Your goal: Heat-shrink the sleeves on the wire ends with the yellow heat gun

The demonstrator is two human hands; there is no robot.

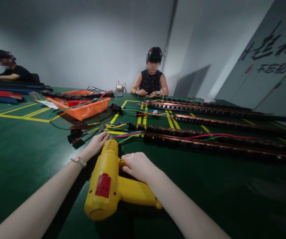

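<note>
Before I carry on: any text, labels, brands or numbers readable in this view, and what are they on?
Wall board: large dark Chinese characters in two rows; the lower row seems to begin "不忘初", the rest is cut off or too slanted to read.
Red mark on that board: too small to read.
Red label on the yellow heat gun: print too blurred to read.
Nothing else legible.

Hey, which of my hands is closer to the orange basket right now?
Left. Your left hand rests by the nozzle end of the yellow heat gun, on the side toward the orange basket. Your right hand grips the gun's body, farther from the basket.
</note>
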